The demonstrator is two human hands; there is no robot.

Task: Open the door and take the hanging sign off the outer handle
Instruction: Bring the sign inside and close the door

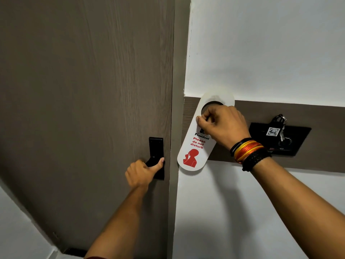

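The black handle [155, 161] on the grey-brown door [84, 100] is gripped by the left hand [141, 173], its fingers curled around the lever and the thumb laid on top. The white sign [197, 146], printed "Please do not disturb" in red, is pinched just below its round hole by the fingers [202, 120] of the right hand [224, 126] and held tilted before the wall [261, 53], beside the door edge. A black panel [296, 139] with keys [279, 126] is seen behind the right wrist.

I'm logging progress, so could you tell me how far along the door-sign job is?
Done: the sign is off any handle, pinched in the right hand in front of the wall. In hand: the left hand grips the black handle of the door, which looks shut. Left: apparently only letting go.
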